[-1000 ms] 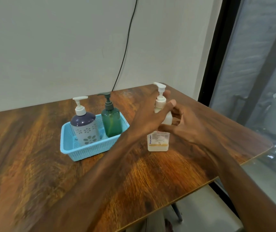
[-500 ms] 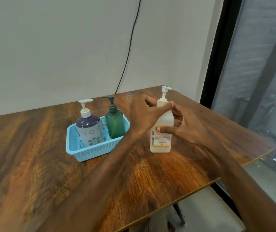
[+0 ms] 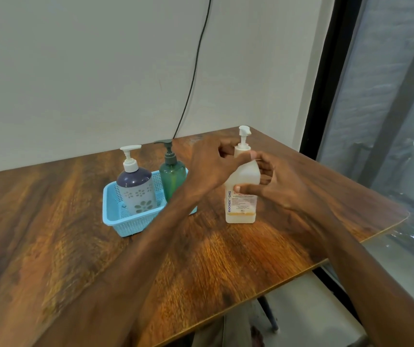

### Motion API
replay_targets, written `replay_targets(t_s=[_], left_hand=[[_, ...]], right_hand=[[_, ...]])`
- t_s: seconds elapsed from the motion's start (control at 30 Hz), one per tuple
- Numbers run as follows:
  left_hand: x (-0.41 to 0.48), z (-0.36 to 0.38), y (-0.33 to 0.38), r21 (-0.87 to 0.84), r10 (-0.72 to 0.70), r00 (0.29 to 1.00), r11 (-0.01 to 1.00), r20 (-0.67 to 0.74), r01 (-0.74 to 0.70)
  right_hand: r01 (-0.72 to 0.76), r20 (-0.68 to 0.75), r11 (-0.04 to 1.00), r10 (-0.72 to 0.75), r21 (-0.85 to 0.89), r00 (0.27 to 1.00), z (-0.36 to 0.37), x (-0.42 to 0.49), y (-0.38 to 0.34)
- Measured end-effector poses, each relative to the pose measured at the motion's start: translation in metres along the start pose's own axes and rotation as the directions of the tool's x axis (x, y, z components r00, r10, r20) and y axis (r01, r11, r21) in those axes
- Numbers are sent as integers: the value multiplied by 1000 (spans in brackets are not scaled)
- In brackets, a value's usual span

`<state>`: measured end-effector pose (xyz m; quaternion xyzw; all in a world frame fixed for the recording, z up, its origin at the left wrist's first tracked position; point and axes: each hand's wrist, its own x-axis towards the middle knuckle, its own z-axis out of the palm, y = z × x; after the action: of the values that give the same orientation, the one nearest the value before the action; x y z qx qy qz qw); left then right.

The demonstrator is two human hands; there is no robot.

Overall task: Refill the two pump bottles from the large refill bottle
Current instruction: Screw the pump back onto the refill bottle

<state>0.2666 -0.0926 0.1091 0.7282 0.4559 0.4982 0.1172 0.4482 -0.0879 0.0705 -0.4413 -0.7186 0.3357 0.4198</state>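
Refill bottle point(image 3: 241, 209) upright on table point(image 3: 201, 266), right of blue basket point(image 3: 115, 221). Right hand point(image 3: 283, 189) wraps its body, left hand point(image 3: 211, 166) curls round the pump collar. Purple pump bottle point(image 3: 135, 191) and green pump bottle point(image 3: 172, 176) stand in the basket, pumps on.

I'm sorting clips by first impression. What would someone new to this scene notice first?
Both hands meet on the white refill bottle, which stands right of centre on the wooden table. The left hand grips its neck below the pump, and the right hand holds its body. Just left of it, a blue basket holds a purple flowered pump bottle and a green pump bottle, both upright.
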Motion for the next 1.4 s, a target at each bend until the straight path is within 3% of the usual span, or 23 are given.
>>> replay_targets(t_s=[0.2,0.4,0.5,0.83,0.93,1.03,1.1,1.17,1.3,1.4], left_hand=[[-16,18,-4,39,45,990,998,-136,-40],[10,-6,8,200,34,995,978,94,-53],[10,-3,11,222,-8,998,975,69,-7],[8,23,13,165,-157,981,971,-116,175],[6,22,7,182,-165,982,967,-88,179],[9,8,7,35,-172,985,985,33,171],[11,-2,7,-56,-122,984,990,130,130],[9,-7,1,-37,-34,980,998,194,42],[8,-8,-2,4,37,988,999,150,-38],[12,0,-1,-4,-27,998,1000,54,28]], right_hand=[[2,6,1000,-2,-25,1000,-2,2,3],[-9,6,997,9,-77,1000,-4,3,0],[-24,21,996,25,-81,999,-6,2,-5],[-53,4,996,54,-72,999,-5,-2,-8],[-68,-7,996,68,-58,998,-2,-1,-7],[-51,-12,994,50,-93,999,1,1,-7],[-40,-7,995,40,-90,999,0,2,-7],[-39,-3,996,39,-81,999,0,3,-6],[-24,-13,998,23,-65,1000,1,3,-3],[-14,-3,997,14,-75,1000,1,3,-4]])
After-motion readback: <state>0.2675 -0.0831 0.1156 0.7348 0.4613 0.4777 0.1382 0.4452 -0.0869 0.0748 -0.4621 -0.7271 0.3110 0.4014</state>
